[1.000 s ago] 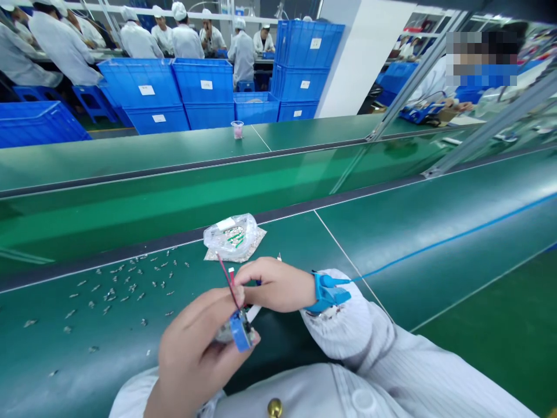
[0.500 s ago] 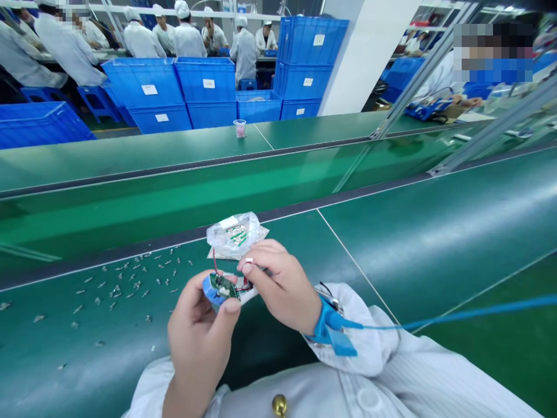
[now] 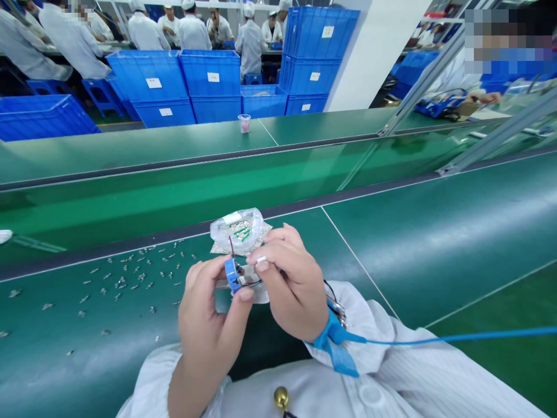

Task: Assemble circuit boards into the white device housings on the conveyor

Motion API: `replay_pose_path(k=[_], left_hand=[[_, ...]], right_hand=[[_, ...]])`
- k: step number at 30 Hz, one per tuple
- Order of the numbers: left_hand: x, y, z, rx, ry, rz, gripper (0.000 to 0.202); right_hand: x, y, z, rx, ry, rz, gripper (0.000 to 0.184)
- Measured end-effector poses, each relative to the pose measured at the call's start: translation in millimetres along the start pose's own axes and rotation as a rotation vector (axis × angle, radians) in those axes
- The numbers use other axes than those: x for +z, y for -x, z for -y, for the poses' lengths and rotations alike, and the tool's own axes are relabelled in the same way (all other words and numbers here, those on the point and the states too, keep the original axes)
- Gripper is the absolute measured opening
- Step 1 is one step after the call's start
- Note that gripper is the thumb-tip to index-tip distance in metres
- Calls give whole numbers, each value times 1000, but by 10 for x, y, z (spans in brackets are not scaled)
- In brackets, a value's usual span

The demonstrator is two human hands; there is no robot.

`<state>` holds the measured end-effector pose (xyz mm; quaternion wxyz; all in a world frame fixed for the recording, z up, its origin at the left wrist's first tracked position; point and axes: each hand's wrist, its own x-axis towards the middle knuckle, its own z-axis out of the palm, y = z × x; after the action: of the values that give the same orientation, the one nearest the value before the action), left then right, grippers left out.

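Fingers (image 3: pixel 202 276) and thumb of the left hand (image 3: pixel 209 331) are pinched tight on a blue part (image 3: pixel 232 275), held up just over the green bench (image 3: pixel 391 244), close in front of the body. A red wire (image 3: pixel 230 246) sticks up from it. The right hand (image 3: pixel 293 287) crowds in beside it with its fingers curled, and I cannot tell if they grip anything. There's a blue strap (image 3: pixel 333 339) on that wrist. A plastic bag (image 3: pixel 238 227) lies just behind the hands, with metal bits (image 3: pixel 126 278) scattered to the left.

White labels (image 3: pixel 154 83) are stuck on the far blue crates (image 3: pixel 148 72), but no words can be read.
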<state>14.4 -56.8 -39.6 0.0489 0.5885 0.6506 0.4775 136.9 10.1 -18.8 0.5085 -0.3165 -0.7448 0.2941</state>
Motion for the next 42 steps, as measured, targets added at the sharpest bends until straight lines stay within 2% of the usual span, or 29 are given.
replay_pose_path(k=[5, 11, 15, 23, 42], left_hand=[[-30, 24, 2, 27, 62, 23, 39], [-96, 49, -58, 36, 104, 65, 44], [-153, 64, -87, 60, 159, 125, 46], [-185, 112, -62, 54, 255, 146, 46], [-201, 78, -91, 141, 167, 180, 48]], right_hand=[[-134, -111, 19, -25, -100, 264, 23], [-294, -245, 70, -141, -130, 445, 22], [-361, -296, 136, -167, -83, 531, 23], [-374, -332, 187, -203, -11, 639, 26], [-425, -371, 225, -254, 89, 698, 27]])
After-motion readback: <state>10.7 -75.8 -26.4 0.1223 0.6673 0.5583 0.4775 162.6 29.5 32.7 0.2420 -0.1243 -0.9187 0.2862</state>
